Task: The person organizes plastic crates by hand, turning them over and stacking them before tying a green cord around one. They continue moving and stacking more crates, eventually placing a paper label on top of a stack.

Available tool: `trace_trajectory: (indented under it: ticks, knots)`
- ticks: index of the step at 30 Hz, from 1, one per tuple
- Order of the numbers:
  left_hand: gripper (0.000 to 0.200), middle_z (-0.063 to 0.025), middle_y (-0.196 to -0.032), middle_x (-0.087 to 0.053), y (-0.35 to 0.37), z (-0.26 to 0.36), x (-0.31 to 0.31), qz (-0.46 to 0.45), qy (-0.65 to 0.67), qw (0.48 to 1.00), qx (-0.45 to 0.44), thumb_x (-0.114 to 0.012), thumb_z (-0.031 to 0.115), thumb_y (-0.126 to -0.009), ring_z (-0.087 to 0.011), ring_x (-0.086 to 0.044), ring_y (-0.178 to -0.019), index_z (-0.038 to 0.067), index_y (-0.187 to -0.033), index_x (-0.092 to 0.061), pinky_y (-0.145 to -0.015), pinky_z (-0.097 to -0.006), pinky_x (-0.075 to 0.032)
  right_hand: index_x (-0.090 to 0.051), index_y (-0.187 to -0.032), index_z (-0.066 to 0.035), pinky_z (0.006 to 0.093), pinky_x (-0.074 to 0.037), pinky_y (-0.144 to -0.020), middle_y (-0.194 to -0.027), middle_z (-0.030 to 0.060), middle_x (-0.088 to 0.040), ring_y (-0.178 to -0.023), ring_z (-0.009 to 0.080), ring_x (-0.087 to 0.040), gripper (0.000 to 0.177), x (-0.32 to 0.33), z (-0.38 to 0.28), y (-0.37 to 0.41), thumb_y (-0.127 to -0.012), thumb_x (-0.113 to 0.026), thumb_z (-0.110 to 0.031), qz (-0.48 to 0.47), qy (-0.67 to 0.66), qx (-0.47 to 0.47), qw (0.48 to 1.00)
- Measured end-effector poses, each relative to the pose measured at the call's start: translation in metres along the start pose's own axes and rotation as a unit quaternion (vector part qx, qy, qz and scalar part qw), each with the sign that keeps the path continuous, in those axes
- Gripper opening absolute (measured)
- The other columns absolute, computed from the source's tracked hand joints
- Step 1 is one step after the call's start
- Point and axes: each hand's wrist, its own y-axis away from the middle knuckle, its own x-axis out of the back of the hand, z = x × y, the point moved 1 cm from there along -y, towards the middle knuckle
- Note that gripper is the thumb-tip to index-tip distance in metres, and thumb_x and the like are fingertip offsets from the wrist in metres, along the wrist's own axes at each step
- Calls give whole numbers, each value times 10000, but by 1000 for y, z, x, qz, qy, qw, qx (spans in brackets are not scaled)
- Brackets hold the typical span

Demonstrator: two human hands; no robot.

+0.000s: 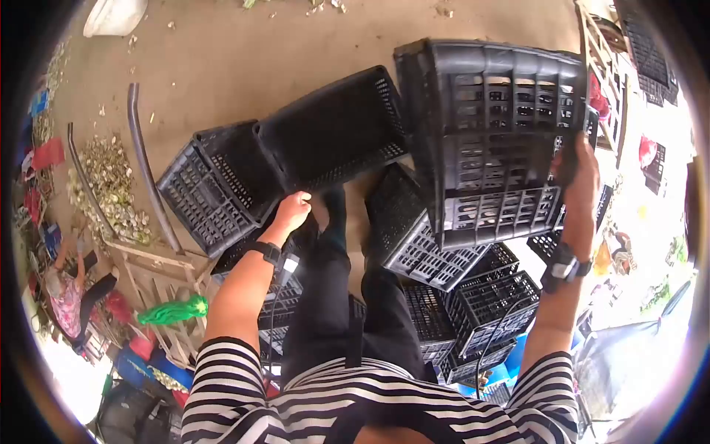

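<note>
My left hand (294, 210) is closed on the near rim of a black plastic crate (333, 126), which lies with its dark inside showing and overlaps another black crate (211, 196) at the left. On the right, my right hand (580, 174) grips the right side of a large black slatted crate (499, 140), raised and tilted up. Below that raised crate, a further black crate (436, 251) stands tilted near my legs.
More black crates (492, 303) are stacked at the lower right. A wooden frame (159, 259) with a green bundle (174, 311) and curved bars (140, 163) stands at the left. A person (66, 296) sits at the far left. A white sack (115, 16) lies at the top left.
</note>
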Motion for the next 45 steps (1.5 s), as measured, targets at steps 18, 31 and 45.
trace_trajectory:
  ticks: [18,31,45]
  knots:
    - [407,-202,-1042,-524,-90,-24,-30,421,-168,888,-71,-570,28,-648,-380,-499,-976,-34,-1043,-493,-851,-430,-401,-561,-835,-49,244,-410,-537,-638,34,-545,-549,133,-515,404,-18,205,-177,-896,-448,-432,-106,-2,-86,991]
    - [224,-1,-714,-525,-134,-117,-7,248,382,870,190,-497,-64,-631,-136,-503,-622,42,-821,-550,-586,-270,-411,-369,-1306,-97,361,-390,-889,-1238,174,-482,-1075,343,-504,497,-20,267,-162,-871,-453,-321,180,419,223,862]
    - [366,-26,-740,-612,-44,69,108,345,139,926,65,-537,56,-587,-98,-508,-584,-9,-941,-606,-571,-226,-414,-417,-1273,-13,326,-317,-991,-1262,151,-465,-1189,251,-420,485,-24,203,-150,-822,-561,-120,83,101,226,965]
